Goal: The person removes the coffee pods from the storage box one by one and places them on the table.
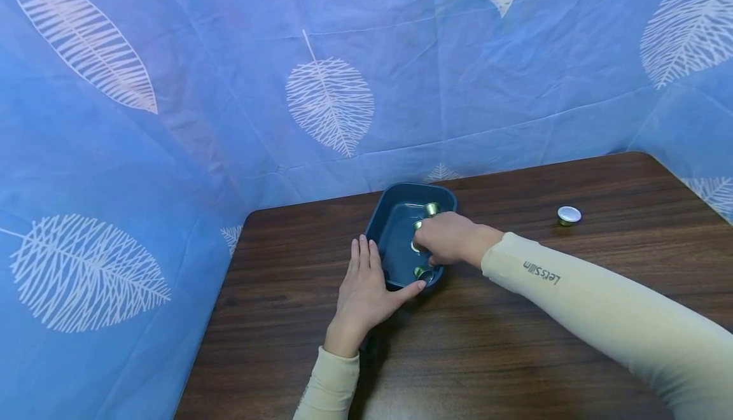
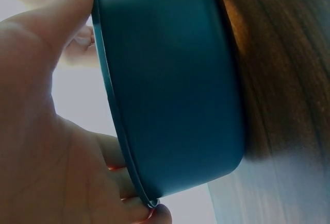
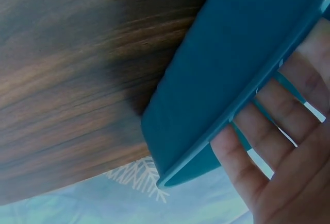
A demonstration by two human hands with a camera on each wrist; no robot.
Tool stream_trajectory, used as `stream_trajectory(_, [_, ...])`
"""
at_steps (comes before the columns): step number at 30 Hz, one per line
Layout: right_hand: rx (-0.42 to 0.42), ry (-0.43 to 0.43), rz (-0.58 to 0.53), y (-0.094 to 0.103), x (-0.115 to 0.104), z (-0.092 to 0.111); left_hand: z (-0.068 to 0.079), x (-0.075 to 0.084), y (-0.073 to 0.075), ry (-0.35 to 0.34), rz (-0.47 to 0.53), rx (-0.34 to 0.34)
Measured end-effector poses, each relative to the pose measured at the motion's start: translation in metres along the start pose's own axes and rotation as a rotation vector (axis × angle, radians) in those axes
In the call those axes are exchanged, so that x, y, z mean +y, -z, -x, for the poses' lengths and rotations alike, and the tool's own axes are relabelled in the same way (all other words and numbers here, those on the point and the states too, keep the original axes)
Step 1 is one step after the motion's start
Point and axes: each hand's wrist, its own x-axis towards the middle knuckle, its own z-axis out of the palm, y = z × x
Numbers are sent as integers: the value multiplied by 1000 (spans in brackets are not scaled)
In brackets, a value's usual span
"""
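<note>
A dark teal rectangular basin [image 1: 392, 216] stands near the table's back edge. My left hand [image 1: 366, 289] rests against its near left corner, with fingers spread along the left side and the thumb [image 2: 72, 15] on the near rim. My right hand [image 1: 448, 237] reaches over the right rim; its fingers [image 3: 276, 126] go down inside, fingertips hidden. A small white-edged cup [image 1: 415, 247] shows at those fingertips and seems pinched there. Inside the basin are other small gold-green cups: one at the far end [image 1: 432, 209], one beside the knuckles [image 1: 417, 224], one at the near end [image 1: 423, 273].
A similar small cup with a white top [image 1: 569, 216] stands on the dark wood table [image 1: 515, 343], well to the right of the basin. Blue cloth [image 1: 229, 89] with white leaf prints hangs behind the table and along its left side.
</note>
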Motion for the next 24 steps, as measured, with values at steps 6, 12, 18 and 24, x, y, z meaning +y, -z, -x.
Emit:
stream_trajectory(6, [17, -5, -23, -3, -1, 0, 1, -1, -1, 2, -2, -1])
stream_trajectory(12, [19, -9, -29, -4, 0, -1, 0, -2, -1, 1, -10, 3])
stream_trajectory(18, [-14, -12, -39, -5, 1, -3, -1, -1, 0, -16, -31, 14])
stream_trajectory(24, [-14, -3, -54, -6, 1, -5, -1, -1, 0, -7, -25, 3])
